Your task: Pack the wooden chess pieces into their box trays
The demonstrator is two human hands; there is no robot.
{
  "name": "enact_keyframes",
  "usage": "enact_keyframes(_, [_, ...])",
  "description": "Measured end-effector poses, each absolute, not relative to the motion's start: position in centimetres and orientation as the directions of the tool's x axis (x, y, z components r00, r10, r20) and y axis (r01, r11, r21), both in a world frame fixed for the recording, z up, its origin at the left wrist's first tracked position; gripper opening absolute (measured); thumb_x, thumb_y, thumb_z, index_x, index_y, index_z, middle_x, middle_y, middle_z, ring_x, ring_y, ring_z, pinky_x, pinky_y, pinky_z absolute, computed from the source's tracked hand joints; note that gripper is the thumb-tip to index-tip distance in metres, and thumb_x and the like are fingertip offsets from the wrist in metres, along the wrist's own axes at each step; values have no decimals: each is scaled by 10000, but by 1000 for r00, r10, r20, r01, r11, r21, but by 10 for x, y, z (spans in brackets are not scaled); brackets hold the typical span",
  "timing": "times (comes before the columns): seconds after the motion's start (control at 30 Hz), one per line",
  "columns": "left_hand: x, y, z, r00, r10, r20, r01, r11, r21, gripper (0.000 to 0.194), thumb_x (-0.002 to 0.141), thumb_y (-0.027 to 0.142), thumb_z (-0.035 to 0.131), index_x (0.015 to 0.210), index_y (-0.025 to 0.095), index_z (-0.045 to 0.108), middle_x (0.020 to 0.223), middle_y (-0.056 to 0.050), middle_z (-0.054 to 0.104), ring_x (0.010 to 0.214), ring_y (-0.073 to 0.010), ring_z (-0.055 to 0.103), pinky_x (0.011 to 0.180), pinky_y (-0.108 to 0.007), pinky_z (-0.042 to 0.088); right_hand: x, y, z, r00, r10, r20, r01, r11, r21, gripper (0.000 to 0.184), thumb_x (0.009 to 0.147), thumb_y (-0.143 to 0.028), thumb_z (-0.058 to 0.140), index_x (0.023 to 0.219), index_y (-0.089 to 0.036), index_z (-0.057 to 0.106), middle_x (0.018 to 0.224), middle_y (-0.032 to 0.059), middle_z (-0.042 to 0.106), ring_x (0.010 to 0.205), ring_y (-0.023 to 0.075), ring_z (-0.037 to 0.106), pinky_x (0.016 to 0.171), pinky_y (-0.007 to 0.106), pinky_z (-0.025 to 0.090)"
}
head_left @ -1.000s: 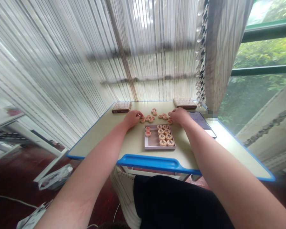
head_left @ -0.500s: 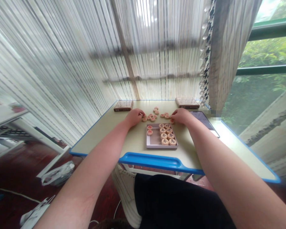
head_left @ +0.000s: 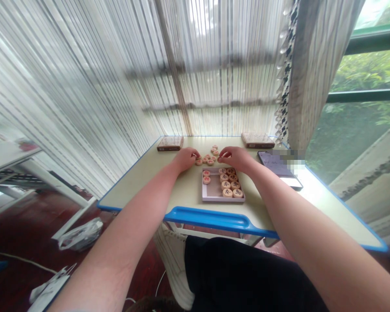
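Round wooden Chinese chess pieces (head_left: 210,162) with red marks lie in a loose cluster on the table. At its left edge, my left hand (head_left: 187,159) has thumb and fingers closed around a Chinese chess piece (head_left: 199,158). On the right side, my right hand (head_left: 235,157) is curled over the table, its fingertips on another piece (head_left: 219,160); the hand hides what lies beneath it. Nearer me is a shallow open box (head_left: 211,200). Two red-marked pieces (head_left: 206,180) sit in its left column, and black-marked pieces (head_left: 225,184) fill two columns at its right.
Two flat brown boxes stand at the back, one on the left (head_left: 170,143) and one on the right (head_left: 258,140). A phone (head_left: 277,167) lies right of my right hand. The table (head_left: 133,186) has a blue edge and a blue front groove (head_left: 211,218). Curtains hang behind.
My right hand has moved left toward the cluster, and the pieces that lay beside it are now covered or pushed along. My left hand has barely moved.
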State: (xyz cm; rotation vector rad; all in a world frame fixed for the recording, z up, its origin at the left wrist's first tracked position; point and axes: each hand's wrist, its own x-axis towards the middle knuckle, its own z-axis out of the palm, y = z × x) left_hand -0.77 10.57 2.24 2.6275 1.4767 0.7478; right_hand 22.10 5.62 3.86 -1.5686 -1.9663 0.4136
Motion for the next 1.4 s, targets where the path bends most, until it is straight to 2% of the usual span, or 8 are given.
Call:
enact_keyframes(0.23, [-4,102,25,379,802,461,742,-561,366,239,733,207,542,887,157,718,958,-57,652,663,-103,568,732,-263,485,211,52,41,-157,947,278,562,318,-764,235,689,-347,709,852,-187,653,832,51,701,737,151,630,653,258,469])
enact_keyframes(0.4, [3,88,34,367,842,395,604,-539,587,312,726,392,626,883,139,719,669,-27,638,545,-87,490,556,-229,412,202,44,47,-167,952,255,464,304,-832,202,697,-332,698,830,-180,677,848,55,712,792,167,642,726,281,484])
enact_keyframes(0.47, [5,82,38,342,850,401,567,-527,633,335,701,408,657,884,133,714,661,-24,639,533,-76,468,528,-215,384,201,43,48,-139,959,246,466,283,-838,219,694,-338,696,845,-179,694,858,57,713,814,176,638,740,289,478])
enact_keyframes(0.77, [11,75,38,419,766,488,505,-643,576,358,639,362,735,938,168,700,859,-47,664,581,-63,477,561,-206,413,203,45,47,-60,959,276,445,273,-853,336,651,-436,701,820,-147,682,813,75,688,751,166,605,692,292,456])
enact_keyframes(1.03, [12,75,39,441,767,466,409,-634,657,353,685,396,697,950,164,704,863,-62,668,548,-51,481,515,-195,405,202,43,47,-65,964,258,459,258,-850,376,655,-493,682,815,-152,680,791,71,675,745,169,592,686,302,450])
enact_keyframes(1.13, [12,75,40,452,772,448,368,-618,695,341,686,394,694,931,157,709,832,-58,673,525,-49,478,492,-194,389,201,43,48,-56,964,259,458,255,-852,343,671,-468,672,816,-157,683,788,67,680,745,168,595,689,302,453])
enact_keyframes(1.3, [10,78,39,425,810,404,373,-563,737,351,693,391,686,948,150,709,616,-16,636,487,-61,467,464,-192,355,200,41,52,-75,963,261,428,267,-863,204,709,-303,622,850,-173,692,824,53,690,770,160,604,713,294,464])
enact_keyframes(1.4, [10,79,39,410,814,412,343,-556,757,364,690,397,689,953,145,705,675,-29,663,504,-61,483,475,-192,366,200,38,55,-94,955,283,402,296,-866,221,691,-248,639,892,-168,680,874,59,691,784,152,610,722,282,473])
